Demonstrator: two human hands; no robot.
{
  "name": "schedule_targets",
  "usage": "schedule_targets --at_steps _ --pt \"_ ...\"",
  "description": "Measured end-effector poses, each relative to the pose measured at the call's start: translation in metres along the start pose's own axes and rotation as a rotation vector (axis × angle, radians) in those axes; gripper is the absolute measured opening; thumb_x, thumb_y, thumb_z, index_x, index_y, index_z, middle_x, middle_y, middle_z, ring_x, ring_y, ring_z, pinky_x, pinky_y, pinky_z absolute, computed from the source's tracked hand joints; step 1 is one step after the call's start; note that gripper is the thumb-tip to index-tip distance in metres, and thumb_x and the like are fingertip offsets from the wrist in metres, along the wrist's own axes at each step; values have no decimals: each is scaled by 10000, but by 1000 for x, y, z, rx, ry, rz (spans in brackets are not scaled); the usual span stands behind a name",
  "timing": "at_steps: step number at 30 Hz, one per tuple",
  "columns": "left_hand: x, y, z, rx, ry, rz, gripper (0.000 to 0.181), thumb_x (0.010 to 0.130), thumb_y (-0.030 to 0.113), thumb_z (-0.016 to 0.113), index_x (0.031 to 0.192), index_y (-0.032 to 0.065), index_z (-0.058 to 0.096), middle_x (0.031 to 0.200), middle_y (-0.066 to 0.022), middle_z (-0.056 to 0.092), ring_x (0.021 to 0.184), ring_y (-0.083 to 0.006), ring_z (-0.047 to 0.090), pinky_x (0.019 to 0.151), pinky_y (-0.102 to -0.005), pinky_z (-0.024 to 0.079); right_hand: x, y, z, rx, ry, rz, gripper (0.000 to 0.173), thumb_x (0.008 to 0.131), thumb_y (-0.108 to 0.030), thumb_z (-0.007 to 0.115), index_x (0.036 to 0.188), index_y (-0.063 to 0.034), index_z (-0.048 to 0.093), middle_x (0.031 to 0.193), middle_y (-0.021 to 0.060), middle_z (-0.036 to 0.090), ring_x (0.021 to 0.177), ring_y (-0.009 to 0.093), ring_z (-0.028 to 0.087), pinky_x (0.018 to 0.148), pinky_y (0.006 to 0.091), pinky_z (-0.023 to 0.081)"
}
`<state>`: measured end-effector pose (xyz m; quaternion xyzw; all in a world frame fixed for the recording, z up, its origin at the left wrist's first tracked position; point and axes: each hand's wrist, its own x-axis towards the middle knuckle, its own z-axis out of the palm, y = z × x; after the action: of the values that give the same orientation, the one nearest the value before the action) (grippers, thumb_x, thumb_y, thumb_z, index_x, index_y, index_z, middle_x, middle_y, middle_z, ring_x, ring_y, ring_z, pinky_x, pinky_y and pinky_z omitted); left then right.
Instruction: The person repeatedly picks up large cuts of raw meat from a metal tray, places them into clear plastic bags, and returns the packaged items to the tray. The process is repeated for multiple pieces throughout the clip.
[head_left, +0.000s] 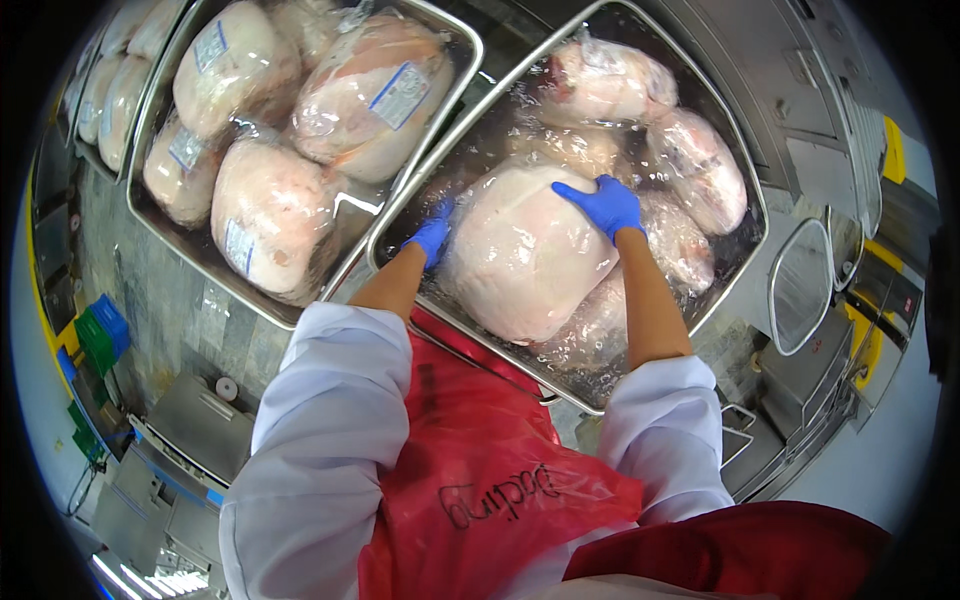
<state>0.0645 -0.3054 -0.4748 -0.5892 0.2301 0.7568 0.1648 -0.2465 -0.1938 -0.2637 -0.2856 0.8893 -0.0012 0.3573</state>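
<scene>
Both my hands wear blue gloves and hold a large, pale, plastic-wrapped piece of meat (525, 255). It rests tilted in a metal tub (510, 357) of dark liquid. My left hand (433, 234) presses against its left side, with the fingertips partly hidden in the liquid. On the upper right, my right hand (604, 204) lies over the meat with thumb and fingers spread. Several smaller wrapped pieces lie around it, among them one at the top (607, 82) and one at the right (697, 171).
Close on the left stands a second metal tub (210, 268) with large labelled, bagged meat pieces (274, 214). Another container of wrapped pieces (124, 97) is beyond it. A metal-framed hoop (801, 286) stands at right. Grey floor (202, 315) shows at left; my red apron (480, 442) bears writing.
</scene>
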Motion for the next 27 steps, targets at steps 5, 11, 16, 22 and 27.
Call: schedule_targets --at_steps 5,11,16,22,27 --pt "-54 30 41 477 117 316 621 943 507 370 1244 -6 549 1241 -163 580 1132 -252 546 982 -370 393 -52 37 -11 106 99 85 983 612 -755 632 1198 31 565 1184 242 589 1089 356 582 953 393 443" --pt "-134 -5 115 521 -69 799 333 954 279 480 1025 -26 592 974 -122 628 917 -183 560 866 -325 435 -131 141 -23 370 294 79 787 689 -555 729 1190 27 557 1144 218 609 1057 334 593 928 395 449" --pt "-202 -56 176 589 -354 775 155 917 161 576 945 9 591 843 -38 574 809 -102 505 781 -273 443 -191 239 -9 598 441 118 588 789 -429 700 1158 8 565 1096 199 623 1037 286 594 901 362 442" --pt "-192 -123 198 588 -139 775 321 848 189 688 1109 74 542 980 -41 528 822 -101 473 744 -253 447 -164 261 -10 477 287 138 699 802 -561 610 1220 -4 544 1191 206 592 1109 300 568 964 363 403" --pt "-205 -139 214 618 -179 678 1026 749 392 772 1433 -70 164 1433 -231 327 1327 -304 340 1093 -383 291 -131 287 5 680 90 36 681 833 -552 565 1213 13 566 1216 188 587 1142 272 546 1002 341 373"
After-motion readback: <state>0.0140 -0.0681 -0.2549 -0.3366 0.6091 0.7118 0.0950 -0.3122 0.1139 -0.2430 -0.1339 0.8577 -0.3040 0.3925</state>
